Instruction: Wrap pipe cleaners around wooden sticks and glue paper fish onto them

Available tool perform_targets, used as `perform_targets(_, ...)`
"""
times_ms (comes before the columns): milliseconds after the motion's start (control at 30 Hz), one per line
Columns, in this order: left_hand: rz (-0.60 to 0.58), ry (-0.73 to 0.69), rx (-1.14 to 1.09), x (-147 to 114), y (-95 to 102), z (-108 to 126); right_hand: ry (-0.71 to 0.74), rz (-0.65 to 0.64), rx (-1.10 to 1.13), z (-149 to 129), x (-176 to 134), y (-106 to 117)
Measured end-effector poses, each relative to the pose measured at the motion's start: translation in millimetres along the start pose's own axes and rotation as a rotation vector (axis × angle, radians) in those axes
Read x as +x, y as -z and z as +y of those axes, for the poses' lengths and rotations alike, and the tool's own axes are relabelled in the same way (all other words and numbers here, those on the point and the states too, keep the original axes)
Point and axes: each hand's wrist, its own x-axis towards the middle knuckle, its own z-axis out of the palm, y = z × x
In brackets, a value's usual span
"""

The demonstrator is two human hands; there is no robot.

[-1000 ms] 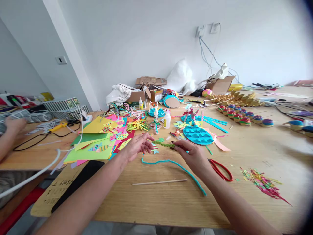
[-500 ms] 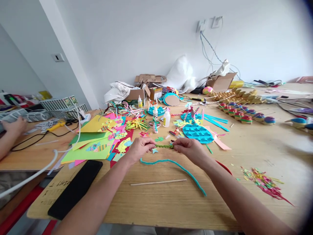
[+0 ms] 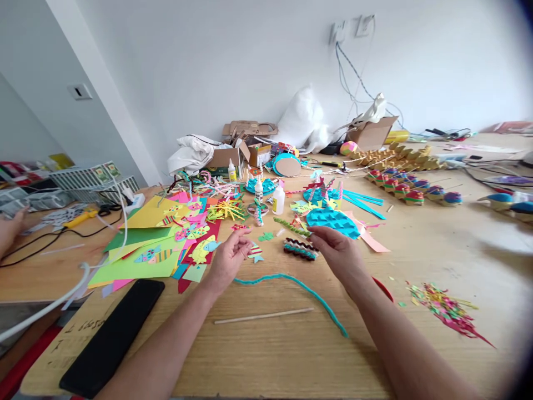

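My right hand (image 3: 333, 250) pinches one end of a twisted green pipe cleaner (image 3: 289, 226), whose free end points up and to the left. My left hand (image 3: 229, 258) is off to the left with fingers bent and slightly apart, holding nothing. Just beyond its fingertips is a striped paper fish (image 3: 255, 252). Between the hands on the table are coiled pipe cleaners (image 3: 300, 250) in dark brown, white and teal. A long teal pipe cleaner (image 3: 291, 278) curves across the table nearer to me, with a thin wooden stick (image 3: 264, 316) in front of it.
Coloured paper (image 3: 156, 261) with paper fish and a black phone (image 3: 114, 333) are at left. Glue bottles (image 3: 278, 200) stand behind, near a blue egg-carton piece (image 3: 333, 222). Paper shreds (image 3: 447, 311) and painted carton pieces (image 3: 410, 189) are at right. Another person's hand (image 3: 12, 228) shows far left.
My left hand has let go of the green pipe cleaner and moved away leftward. My right hand still holds it, now slanted. The coiled pipe cleaners beneath have come into sight.
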Motion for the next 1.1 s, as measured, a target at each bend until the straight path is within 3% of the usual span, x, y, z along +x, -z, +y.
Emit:
perform_targets(300, -0.064, -0.197, 0.357, -9.1, -3.6, 1.9, 0.079, -0.195, -0.548, -5.8, -2.0, 8.1)
perform_targets(500, -0.08, -0.193, 0.414, -7.5, -4.6, -0.9, 0.094, -0.282, -0.814, 5.5, -2.3, 7.5)
perform_targets(633, -0.095, -0.197, 0.417, -6.5, -4.2, -2.6, 0.094, -0.292, -0.873, 6.5, -3.3, 9.0)
perform_targets(700, -0.094, -0.209, 0.421, -6.5, -3.7, -2.0, 0.068, -0.234, -0.867, 3.4, -3.4, 13.6)
perform_targets(833, -0.105, -0.213, 0.448, -7.6, -1.4, 0.3, 0.041, 0.1, -0.784, -1.5, -0.3, 26.0)
perform_targets(900, -0.102, -0.214, 0.46, -8.0, -0.1, 0.7, 0.077, 0.188, -0.706, -1.2, 1.7, 28.5)
perform_targets(967, -0.093, -0.221, 0.461, -8.1, 0.7, 0.4, 0.128, 0.107, -0.65, 0.0, 2.6, 26.1)
perform_targets(1100, -0.091, -0.242, 0.473, -7.4, 1.2, -1.2, 0.229, -0.277, -0.703, -0.2, -0.6, 9.7)
